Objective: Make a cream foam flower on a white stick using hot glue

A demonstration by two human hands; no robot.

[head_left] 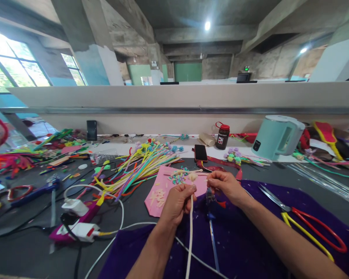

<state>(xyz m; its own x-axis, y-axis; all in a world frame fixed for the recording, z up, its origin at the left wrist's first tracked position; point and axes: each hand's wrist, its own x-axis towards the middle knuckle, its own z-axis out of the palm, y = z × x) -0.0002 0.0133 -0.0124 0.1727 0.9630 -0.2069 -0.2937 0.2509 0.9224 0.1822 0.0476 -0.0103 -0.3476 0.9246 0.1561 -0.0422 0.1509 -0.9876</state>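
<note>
My left hand [178,201] is closed round a long cream pipe-cleaner stem [191,236], which hangs down towards me. A small cream fuzzy head [192,176] tops the stem, just above my fingertips. To its right, my right hand [225,186] is pinched, with the pale end of a small cream piece showing at its fingertips. Below that hand is a glue gun [210,199], partly hidden, with a clear glue stick [213,242] running towards me. Behind my hands, a pink sheet [154,207] carries cut cream pieces [158,197] and small teal and yellow pieces [178,178].
Red-and-yellow scissors [291,211] lie open on dark purple cloth [250,240] at right. Bundled pipe cleaners [145,162], a power strip [62,232] and cables crowd the left. Behind stand a phone [200,153], a bottle [222,137] and a mint kettle [276,137].
</note>
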